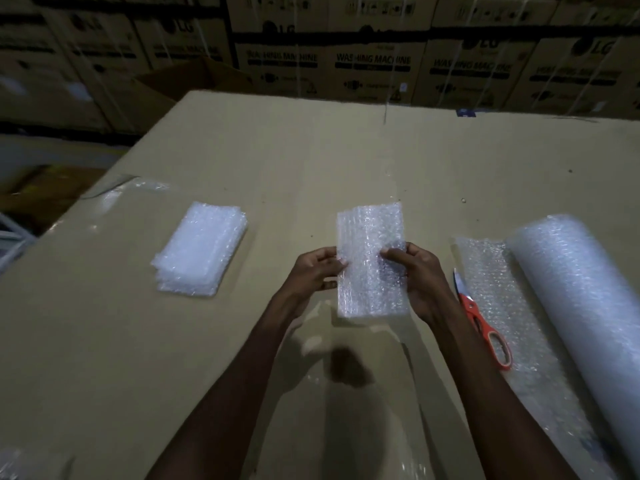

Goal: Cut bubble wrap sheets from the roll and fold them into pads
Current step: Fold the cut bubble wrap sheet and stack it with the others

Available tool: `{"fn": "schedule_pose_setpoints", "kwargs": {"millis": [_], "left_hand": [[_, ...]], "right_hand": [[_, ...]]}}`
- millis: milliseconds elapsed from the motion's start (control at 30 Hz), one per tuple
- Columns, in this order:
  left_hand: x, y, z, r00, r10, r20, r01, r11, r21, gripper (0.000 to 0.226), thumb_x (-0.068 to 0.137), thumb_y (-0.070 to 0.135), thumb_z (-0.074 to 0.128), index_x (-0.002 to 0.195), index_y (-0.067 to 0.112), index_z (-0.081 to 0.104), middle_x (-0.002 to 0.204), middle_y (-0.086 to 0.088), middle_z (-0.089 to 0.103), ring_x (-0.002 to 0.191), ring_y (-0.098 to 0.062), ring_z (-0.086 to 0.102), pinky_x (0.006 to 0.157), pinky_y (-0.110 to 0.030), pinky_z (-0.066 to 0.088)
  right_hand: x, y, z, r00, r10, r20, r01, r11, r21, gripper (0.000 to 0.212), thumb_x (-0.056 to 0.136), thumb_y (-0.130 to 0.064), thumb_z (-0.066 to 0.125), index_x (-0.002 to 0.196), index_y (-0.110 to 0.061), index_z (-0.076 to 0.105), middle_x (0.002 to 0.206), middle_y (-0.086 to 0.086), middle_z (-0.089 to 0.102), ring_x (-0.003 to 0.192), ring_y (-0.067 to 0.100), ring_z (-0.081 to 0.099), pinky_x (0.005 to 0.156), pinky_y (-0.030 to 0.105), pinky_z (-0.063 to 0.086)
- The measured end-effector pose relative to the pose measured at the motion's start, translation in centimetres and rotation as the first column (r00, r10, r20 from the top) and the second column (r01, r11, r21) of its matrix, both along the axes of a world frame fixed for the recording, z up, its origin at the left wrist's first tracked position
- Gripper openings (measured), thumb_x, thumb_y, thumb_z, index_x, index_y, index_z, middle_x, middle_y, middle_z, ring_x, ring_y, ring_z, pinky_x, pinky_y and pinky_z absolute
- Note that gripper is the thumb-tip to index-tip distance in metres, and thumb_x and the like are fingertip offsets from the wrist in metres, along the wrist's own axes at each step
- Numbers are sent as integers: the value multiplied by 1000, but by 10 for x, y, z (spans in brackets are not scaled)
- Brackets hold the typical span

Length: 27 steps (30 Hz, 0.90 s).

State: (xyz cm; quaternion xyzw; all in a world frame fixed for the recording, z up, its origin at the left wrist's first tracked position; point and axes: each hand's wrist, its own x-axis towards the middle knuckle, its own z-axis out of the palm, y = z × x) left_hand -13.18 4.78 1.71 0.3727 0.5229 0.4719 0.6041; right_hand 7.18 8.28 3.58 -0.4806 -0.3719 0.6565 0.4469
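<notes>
Left hand and right hand both grip the folded pad by its edges — likely squaring it for the stack.

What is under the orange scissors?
The orange scissors lie on the unrolled bubble wrap sheet beside the roll. The cardboard table presumably continues beneath, but the sheet blurs it there.

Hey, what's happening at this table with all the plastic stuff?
A person is making bubble wrap pads. Both hands, left hand and right hand, hold a folded pad by its sides above the cardboard tabletop. A stack of finished pads lies to the left. On the right, orange scissors rest on the unrolled sheet beside the roll.
</notes>
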Motion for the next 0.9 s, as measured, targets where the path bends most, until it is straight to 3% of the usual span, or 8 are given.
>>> {"fn": "schedule_pose_setpoints", "kwargs": {"millis": [133,233,333,433,533,633,733,900], "left_hand": [[-10,-20,1,993,113,-19,-113,994,-2,31,86,10,76,115,0,68,97,-5,73,85,-14,68,77,-28,56],[-20,-28,-1,989,141,-47,-141,990,3,25,85,7,77,108,1,71,89,-4,73,77,-12,67,69,-24,56],[-36,-30,-7,980,155,-127,-154,988,18,16,84,9,79,100,10,74,84,-1,73,76,-11,65,71,-27,53],[-56,-28,-12,973,165,-160,-160,986,41,12,85,8,78,93,15,74,75,9,73,68,-3,64,62,-17,51],[-87,-27,-14,975,167,-145,-160,985,59,12,86,6,77,93,15,73,77,7,74,68,-1,66,62,-17,53],[-126,-23,-12,965,206,-164,-194,977,84,13,86,6,76,98,12,73,81,3,74,68,-2,66,62,-17,53],[-178,-14,-6,945,273,-180,-262,962,81,15,84,5,78,97,10,72,78,1,72,65,-2,64,60,-18,51],[-256,3,6,915,317,-251,-314,948,52,15,80,1,81,90,6,71,70,-4,66,54,-4,57,53,-18,47]], "right_hand": [[-2,-18,-4,989,26,147,-34,998,58,21,85,-12,80,103,-5,73,90,9,76,78,19,69,62,26,55],[-9,-33,-7,976,14,217,-38,994,105,21,85,-11,81,102,-2,72,89,10,77,74,17,71,61,27,57],[-20,-44,-11,969,33,246,-63,991,116,20,85,-5,80,101,2,71,86,9,78,74,15,72,60,26,58],[-38,-49,-13,947,36,320,-83,987,137,16,85,-3,80,97,0,70,74,2,73,68,11,69,57,24,56],[-69,-44,-14,918,-10,397,-64,983,172,22,83,-6,83,100,1,70,77,12,67,70,15,65,58,25,57],[-114,-34,-10,921,-35,389,-40,982,184,24,82,-5,83,101,1,70,80,19,68,72,18,66,58,25,57],[-169,-21,-5,945,-34,326,-17,988,153,21,82,-2,82,98,-1,69,77,10,73,69,16,70,59,27,58],[-249,-4,-10,964,-63,257,45,996,74,26,81,-4,84,101,2,68,79,11,73,63,14,67,58,25,56]]}}
